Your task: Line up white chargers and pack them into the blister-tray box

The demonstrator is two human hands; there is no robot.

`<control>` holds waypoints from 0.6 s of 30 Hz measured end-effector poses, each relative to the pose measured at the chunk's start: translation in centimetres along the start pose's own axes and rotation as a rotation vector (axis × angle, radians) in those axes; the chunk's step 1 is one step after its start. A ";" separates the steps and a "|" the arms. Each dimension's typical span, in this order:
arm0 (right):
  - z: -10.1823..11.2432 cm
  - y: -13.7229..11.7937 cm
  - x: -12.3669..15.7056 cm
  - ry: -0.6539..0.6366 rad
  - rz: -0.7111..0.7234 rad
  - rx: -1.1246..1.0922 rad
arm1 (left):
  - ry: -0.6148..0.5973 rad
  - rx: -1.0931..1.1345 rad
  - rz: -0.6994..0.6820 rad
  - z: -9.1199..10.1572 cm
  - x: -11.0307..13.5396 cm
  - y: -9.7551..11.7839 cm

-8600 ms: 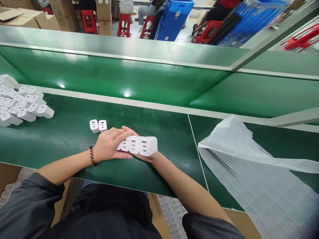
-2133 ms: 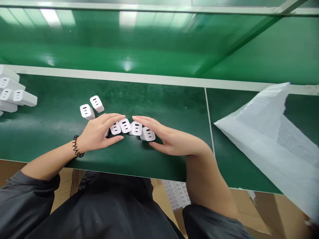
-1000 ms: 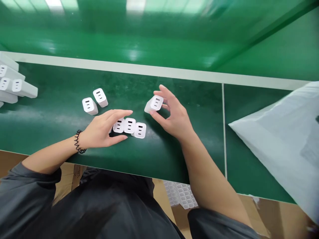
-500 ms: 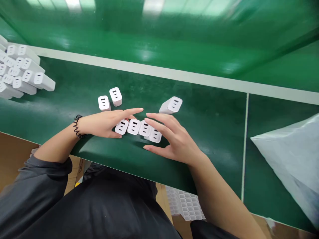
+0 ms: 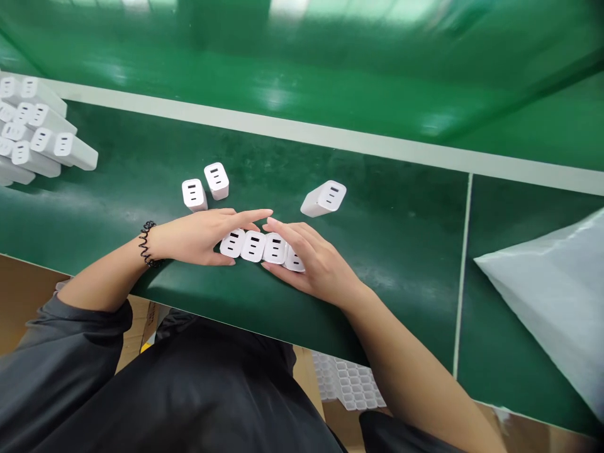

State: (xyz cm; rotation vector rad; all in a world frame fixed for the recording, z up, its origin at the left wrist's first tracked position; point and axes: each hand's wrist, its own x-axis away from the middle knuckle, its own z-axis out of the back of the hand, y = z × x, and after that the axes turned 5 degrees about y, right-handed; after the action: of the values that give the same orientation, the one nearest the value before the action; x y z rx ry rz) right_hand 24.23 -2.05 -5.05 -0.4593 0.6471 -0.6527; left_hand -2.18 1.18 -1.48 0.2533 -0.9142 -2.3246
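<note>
A row of several white USB chargers (image 5: 253,246) stands pressed together on the green table, port faces up. My left hand (image 5: 201,234) cups the left end of the row, thumb at the near side and index finger stretched over the far side. My right hand (image 5: 314,258) closes round the right end; its thumb lies along the near side and its fingers cover part of the last charger (image 5: 295,260). Behind my left hand stand two more chargers, one at the left (image 5: 194,194) and one beside it (image 5: 217,180). A single tilted charger (image 5: 324,198) sits beyond my right hand.
Many stacked white chargers (image 5: 38,135) lie at the far left of the table (image 5: 401,251). A translucent plastic bag (image 5: 557,296) rests at the right. A pale ledge (image 5: 264,125) runs along the back. Below the front edge show cardboard and white blister trays (image 5: 353,382).
My right hand has moved left and closed in on the row's right end. The rightmost charger has come into line with the others. The left hand keeps its hold.
</note>
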 end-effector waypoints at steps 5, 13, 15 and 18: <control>-0.2 0.0 0.0 -0.004 0.002 0.007 | 0.092 -0.057 -0.047 -1.0 -0.3 0.2; 1.5 0.4 -0.1 -0.029 0.015 -0.007 | 0.165 -0.131 -0.101 -1.4 -0.7 0.5; 2.0 0.6 0.0 -0.035 0.025 0.019 | 0.153 -0.146 -0.093 -1.2 -0.7 0.7; 2.5 0.7 0.2 -0.049 0.022 0.081 | 0.160 -0.174 -0.093 -1.1 -0.7 1.0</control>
State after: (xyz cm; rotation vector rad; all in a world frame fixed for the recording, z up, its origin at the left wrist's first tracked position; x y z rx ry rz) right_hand 26.31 -1.19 -3.76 -0.3914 0.5766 -0.6420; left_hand -0.73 0.45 -1.65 0.4094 -0.6298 -2.4114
